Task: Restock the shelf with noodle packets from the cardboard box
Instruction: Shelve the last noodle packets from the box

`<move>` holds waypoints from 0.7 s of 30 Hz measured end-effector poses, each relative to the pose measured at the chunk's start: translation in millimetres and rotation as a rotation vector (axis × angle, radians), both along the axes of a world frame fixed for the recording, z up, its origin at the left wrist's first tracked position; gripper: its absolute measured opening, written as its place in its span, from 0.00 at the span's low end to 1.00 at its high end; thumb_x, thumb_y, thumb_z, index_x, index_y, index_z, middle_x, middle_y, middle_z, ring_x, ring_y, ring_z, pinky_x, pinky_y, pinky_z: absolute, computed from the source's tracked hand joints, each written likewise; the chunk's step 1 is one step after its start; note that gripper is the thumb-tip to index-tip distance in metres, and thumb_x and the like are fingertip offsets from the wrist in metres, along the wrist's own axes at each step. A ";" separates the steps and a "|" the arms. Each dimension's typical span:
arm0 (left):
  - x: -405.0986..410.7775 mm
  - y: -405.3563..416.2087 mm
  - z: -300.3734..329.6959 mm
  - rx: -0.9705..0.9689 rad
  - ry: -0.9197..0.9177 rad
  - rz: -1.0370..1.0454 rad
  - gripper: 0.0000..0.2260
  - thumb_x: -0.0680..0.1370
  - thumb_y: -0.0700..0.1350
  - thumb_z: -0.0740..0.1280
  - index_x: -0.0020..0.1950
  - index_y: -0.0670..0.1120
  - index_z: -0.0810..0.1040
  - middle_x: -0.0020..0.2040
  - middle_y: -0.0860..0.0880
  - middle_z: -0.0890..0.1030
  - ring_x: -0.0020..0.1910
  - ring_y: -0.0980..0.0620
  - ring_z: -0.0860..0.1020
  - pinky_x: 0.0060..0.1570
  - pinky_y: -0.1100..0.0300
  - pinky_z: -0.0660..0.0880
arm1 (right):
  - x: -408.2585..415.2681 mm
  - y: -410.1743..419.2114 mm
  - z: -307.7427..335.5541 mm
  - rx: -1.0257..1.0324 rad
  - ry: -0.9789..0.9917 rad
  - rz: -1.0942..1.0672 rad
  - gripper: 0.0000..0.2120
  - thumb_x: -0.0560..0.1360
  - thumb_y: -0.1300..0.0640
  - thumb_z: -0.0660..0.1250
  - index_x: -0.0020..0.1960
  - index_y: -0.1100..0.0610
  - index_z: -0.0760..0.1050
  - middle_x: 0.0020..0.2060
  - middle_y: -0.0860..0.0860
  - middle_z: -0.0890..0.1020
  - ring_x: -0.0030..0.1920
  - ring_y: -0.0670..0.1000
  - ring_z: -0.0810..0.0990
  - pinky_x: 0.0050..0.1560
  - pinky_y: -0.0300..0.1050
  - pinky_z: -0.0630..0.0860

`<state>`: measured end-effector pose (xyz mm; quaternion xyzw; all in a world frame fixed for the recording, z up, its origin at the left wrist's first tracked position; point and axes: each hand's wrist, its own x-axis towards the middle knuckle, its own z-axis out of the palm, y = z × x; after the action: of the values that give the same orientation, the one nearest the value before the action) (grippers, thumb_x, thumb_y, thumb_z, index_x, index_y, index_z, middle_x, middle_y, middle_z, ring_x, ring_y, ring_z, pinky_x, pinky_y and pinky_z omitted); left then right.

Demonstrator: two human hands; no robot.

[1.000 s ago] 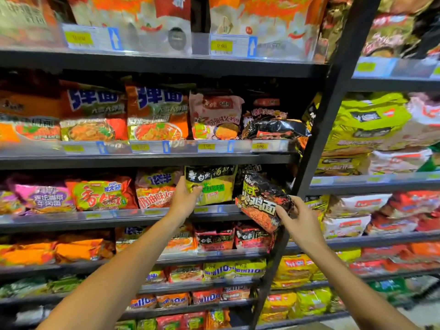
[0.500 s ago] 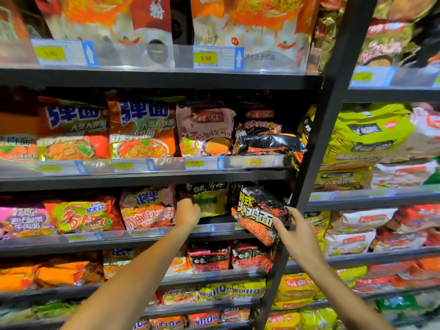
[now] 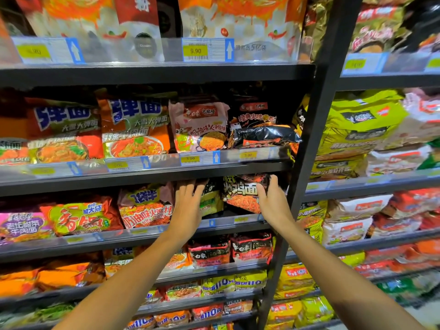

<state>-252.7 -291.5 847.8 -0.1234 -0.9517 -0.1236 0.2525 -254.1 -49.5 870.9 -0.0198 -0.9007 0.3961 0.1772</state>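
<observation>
Right hand (image 3: 273, 203) fingers curled round the right edge of the black noodle packet (image 3: 242, 191), just left of the dark upright post (image 3: 307, 163); left hand (image 3: 188, 203) fingers straight, pressing the green packet (image 3: 210, 201) beside it. Likely light, crinkly, slippery film over a brittle block, so best gripped at the side seams, not squeezed. Shelf (image 3: 142, 231) left of the post: hard rail with a clear price strip; cardboard box out of view.

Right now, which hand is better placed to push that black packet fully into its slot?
Right. The right hand already grips the black noodle packet at the slot's mouth, beside the upright. The left hand rests on the green packet next door.
</observation>
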 end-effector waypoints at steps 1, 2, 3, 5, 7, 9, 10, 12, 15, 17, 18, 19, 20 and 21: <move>2.4 -3.7 -4.8 -0.042 0.047 -0.053 0.28 0.70 0.28 0.69 0.69 0.42 0.71 0.60 0.41 0.72 0.57 0.39 0.68 0.55 0.45 0.70 | -6.9 -0.9 1.2 0.012 -0.024 -0.015 0.11 0.84 0.51 0.56 0.57 0.59 0.66 0.36 0.51 0.73 0.43 0.58 0.75 0.36 0.48 0.65; 4.9 -7.0 -8.5 -0.073 0.059 -0.104 0.29 0.72 0.29 0.67 0.71 0.44 0.70 0.64 0.42 0.70 0.61 0.39 0.67 0.59 0.45 0.70 | -12.4 -1.9 3.8 0.022 -0.042 -0.025 0.09 0.84 0.52 0.55 0.49 0.57 0.65 0.37 0.52 0.72 0.44 0.60 0.75 0.36 0.49 0.65; 6.6 -10.1 -11.9 -0.093 0.048 -0.152 0.27 0.73 0.31 0.67 0.71 0.46 0.69 0.67 0.44 0.69 0.64 0.40 0.66 0.63 0.46 0.68 | -17.9 -3.6 7.5 0.038 -0.072 -0.041 0.10 0.84 0.54 0.55 0.45 0.57 0.64 0.37 0.53 0.73 0.46 0.61 0.76 0.38 0.49 0.66; 10.2 -14.9 -17.8 -0.139 0.009 -0.224 0.23 0.75 0.36 0.67 0.69 0.47 0.71 0.69 0.47 0.70 0.67 0.41 0.65 0.68 0.46 0.67 | -28.1 -7.5 14.0 0.082 -0.166 -0.073 0.12 0.82 0.58 0.56 0.40 0.59 0.66 0.41 0.58 0.75 0.51 0.63 0.76 0.43 0.50 0.67; 12.5 -18.3 -24.4 -0.185 -0.049 -0.233 0.21 0.77 0.40 0.67 0.69 0.47 0.71 0.70 0.46 0.70 0.69 0.41 0.65 0.69 0.44 0.68 | -38.1 -9.7 16.3 0.074 -0.267 -0.090 0.12 0.80 0.60 0.57 0.39 0.62 0.70 0.45 0.63 0.78 0.54 0.65 0.77 0.49 0.51 0.70; 13.1 -19.4 -27.5 -0.206 -0.147 -0.200 0.21 0.79 0.46 0.65 0.72 0.47 0.69 0.72 0.44 0.68 0.70 0.40 0.63 0.69 0.42 0.68 | -49.5 -10.9 14.6 0.026 -0.300 -0.124 0.08 0.78 0.61 0.60 0.49 0.65 0.75 0.52 0.65 0.79 0.57 0.66 0.77 0.56 0.53 0.73; 12.0 -19.2 -28.1 -0.218 -0.201 -0.175 0.22 0.81 0.50 0.62 0.74 0.48 0.66 0.73 0.43 0.66 0.72 0.39 0.62 0.69 0.41 0.66 | -55.7 -9.3 11.1 -0.024 -0.302 -0.144 0.10 0.78 0.62 0.60 0.56 0.66 0.74 0.55 0.66 0.79 0.58 0.67 0.77 0.56 0.53 0.74; 8.9 -18.1 -29.7 -0.246 -0.297 -0.127 0.25 0.83 0.56 0.56 0.78 0.48 0.61 0.75 0.42 0.62 0.74 0.38 0.58 0.72 0.41 0.62 | -61.7 -9.8 5.5 -0.085 -0.377 -0.134 0.15 0.79 0.63 0.61 0.64 0.66 0.73 0.58 0.65 0.79 0.60 0.66 0.78 0.54 0.48 0.74; 3.8 -15.5 -31.2 -0.276 -0.354 -0.089 0.26 0.83 0.59 0.52 0.79 0.49 0.57 0.74 0.43 0.62 0.73 0.39 0.58 0.73 0.45 0.60 | -70.8 -11.8 -6.3 -0.042 -0.498 -0.150 0.18 0.81 0.58 0.60 0.66 0.68 0.74 0.65 0.63 0.77 0.65 0.62 0.76 0.57 0.43 0.72; 1.2 -12.8 -29.6 -0.293 -0.367 -0.076 0.27 0.83 0.59 0.51 0.79 0.49 0.57 0.71 0.43 0.64 0.70 0.41 0.60 0.71 0.47 0.61 | -71.9 -13.9 -12.0 -0.021 -0.485 -0.170 0.19 0.82 0.58 0.60 0.68 0.69 0.70 0.67 0.64 0.75 0.67 0.61 0.74 0.62 0.45 0.71; -0.4 -11.5 -29.0 -0.294 -0.373 -0.071 0.27 0.83 0.59 0.51 0.79 0.48 0.57 0.70 0.44 0.65 0.69 0.41 0.61 0.70 0.48 0.61 | -72.2 -15.1 -15.8 -0.059 -0.485 -0.166 0.19 0.81 0.59 0.60 0.68 0.69 0.70 0.65 0.64 0.76 0.66 0.61 0.75 0.61 0.45 0.72; -1.7 -10.2 -28.7 -0.291 -0.381 -0.068 0.27 0.83 0.59 0.51 0.78 0.48 0.57 0.70 0.44 0.65 0.68 0.42 0.61 0.70 0.48 0.61 | -71.3 -16.4 -19.1 -0.076 -0.483 -0.151 0.18 0.80 0.60 0.61 0.67 0.69 0.71 0.63 0.64 0.77 0.63 0.61 0.77 0.58 0.46 0.73; -2.7 -9.7 -28.8 -0.285 -0.392 -0.067 0.26 0.83 0.59 0.51 0.78 0.49 0.57 0.70 0.44 0.64 0.69 0.42 0.60 0.70 0.48 0.61 | -69.1 -17.9 -22.4 -0.114 -0.435 -0.154 0.16 0.79 0.62 0.62 0.64 0.69 0.73 0.58 0.64 0.79 0.58 0.61 0.79 0.52 0.46 0.74; -2.9 -10.0 -29.3 -0.279 -0.402 -0.072 0.27 0.83 0.59 0.51 0.79 0.49 0.57 0.71 0.44 0.64 0.69 0.41 0.60 0.70 0.48 0.61 | -68.1 -19.5 -25.7 -0.124 -0.408 -0.170 0.11 0.78 0.64 0.64 0.58 0.67 0.74 0.50 0.64 0.80 0.50 0.61 0.80 0.46 0.46 0.73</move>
<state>-255.6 -301.5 818.5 -0.1639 -0.9857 -0.0220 0.0340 -322.2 -69.0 845.2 -0.1862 -0.8870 0.4220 0.0224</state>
